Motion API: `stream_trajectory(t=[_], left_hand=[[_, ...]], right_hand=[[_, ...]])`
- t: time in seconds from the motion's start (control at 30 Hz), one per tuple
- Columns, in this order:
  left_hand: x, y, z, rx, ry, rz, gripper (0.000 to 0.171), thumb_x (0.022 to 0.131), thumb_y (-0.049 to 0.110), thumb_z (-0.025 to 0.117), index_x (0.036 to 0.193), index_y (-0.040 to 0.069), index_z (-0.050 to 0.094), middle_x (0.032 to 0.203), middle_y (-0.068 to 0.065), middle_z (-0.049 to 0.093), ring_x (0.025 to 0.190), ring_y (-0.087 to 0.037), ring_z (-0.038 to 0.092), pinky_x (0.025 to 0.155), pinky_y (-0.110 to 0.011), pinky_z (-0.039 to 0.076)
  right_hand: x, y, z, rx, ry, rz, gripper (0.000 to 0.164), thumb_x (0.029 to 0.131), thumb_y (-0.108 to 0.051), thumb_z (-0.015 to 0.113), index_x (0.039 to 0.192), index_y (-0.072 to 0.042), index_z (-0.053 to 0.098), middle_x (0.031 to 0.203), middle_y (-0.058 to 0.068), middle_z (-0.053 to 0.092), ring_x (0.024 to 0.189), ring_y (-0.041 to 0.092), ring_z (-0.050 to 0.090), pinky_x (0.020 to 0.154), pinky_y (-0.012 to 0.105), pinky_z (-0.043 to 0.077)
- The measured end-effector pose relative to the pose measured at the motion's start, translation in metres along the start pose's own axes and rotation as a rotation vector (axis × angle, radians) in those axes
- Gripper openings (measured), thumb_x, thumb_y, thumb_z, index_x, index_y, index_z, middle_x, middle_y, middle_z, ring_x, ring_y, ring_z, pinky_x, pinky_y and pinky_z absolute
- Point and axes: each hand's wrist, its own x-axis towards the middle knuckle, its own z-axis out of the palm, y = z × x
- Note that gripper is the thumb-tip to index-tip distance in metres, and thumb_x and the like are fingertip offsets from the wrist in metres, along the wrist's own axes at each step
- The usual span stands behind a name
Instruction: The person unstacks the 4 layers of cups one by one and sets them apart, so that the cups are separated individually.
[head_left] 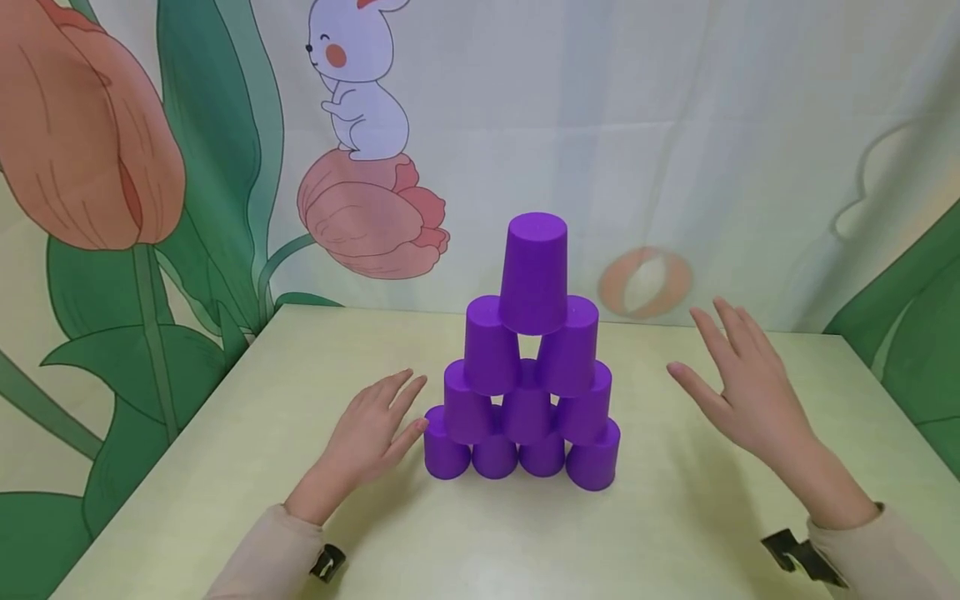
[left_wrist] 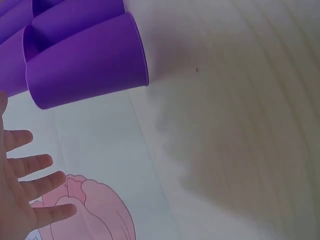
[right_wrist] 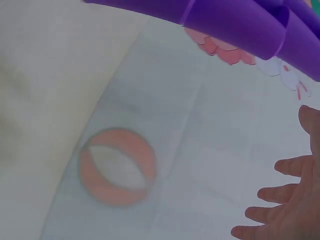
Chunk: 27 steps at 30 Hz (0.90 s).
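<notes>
We see a stack of purple cups [head_left: 525, 421] standing about midway between the left and right edges of the table [head_left: 480, 542], set forward of the far edge; ten cups show, each mouth down, and we take that to be because the broad rim gives a steady foot while the narrower closed base gives the row above a flat seat; the bottom row [head_left: 494, 460] counts four, the second row [head_left: 468, 408] three, the third row [head_left: 570, 358] two, and the top cup [head_left: 534, 279] sits alone, each upper cup straddling two below, presumably so that its weight is shared between them; the rightmost cup of the bottom row [head_left: 592, 462] lies a little farther from the far edge than its neighbours, perhaps a slight weakness in the base; our left hand [head_left: 375, 429] is spread wide and grips nothing, on the side toward the table's left edge, its thumb so near the leftmost cup of the bottom row [head_left: 447, 454] that we cannot tell whether they touch; our right hand [head_left: 750, 400] is also wide and holding nothing, raised well apart from the cups toward the far right corner; we judge that both palms leave the pile room because it bears itself, and a nudge low down could upset every row.
</notes>
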Motion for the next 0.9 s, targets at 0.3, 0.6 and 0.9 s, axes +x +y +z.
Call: stream_trajectory(t=[0.3,0.6,0.9], left_hand=[[0.003,0.007,0.007,-0.06,-0.015,0.008,0.042,0.092,0.027,0.049,0.126,0.003,0.05,0.123,-0.015,0.052,0.111,-0.031,0.05,0.086,-0.047,0.042],[0.004,0.009,0.012,-0.066,-0.048,0.018,0.037,0.092,0.025,0.051,0.122,0.003,0.054,0.109,-0.012,0.06,0.098,-0.028,0.057,0.079,-0.042,0.046],[0.004,0.011,0.014,-0.079,-0.055,0.008,0.033,0.093,0.026,0.048,0.118,0.006,0.056,0.096,-0.006,0.061,0.083,-0.021,0.059,0.068,-0.036,0.047]], right_hand=[[0.035,-0.039,-0.013,0.152,0.188,-0.15,0.059,0.091,-0.04,0.053,0.135,-0.004,0.041,0.137,0.021,0.038,0.123,0.041,0.035,0.095,0.058,0.027],[0.068,-0.079,-0.017,0.281,0.259,-0.25,0.065,0.089,-0.052,0.045,0.131,-0.002,0.047,0.132,0.015,0.047,0.123,0.028,0.04,0.096,0.05,0.032],[0.092,-0.104,-0.011,0.381,0.257,-0.318,0.064,0.089,-0.047,0.051,0.129,0.003,0.046,0.125,0.016,0.052,0.108,0.027,0.052,0.083,0.044,0.042]])
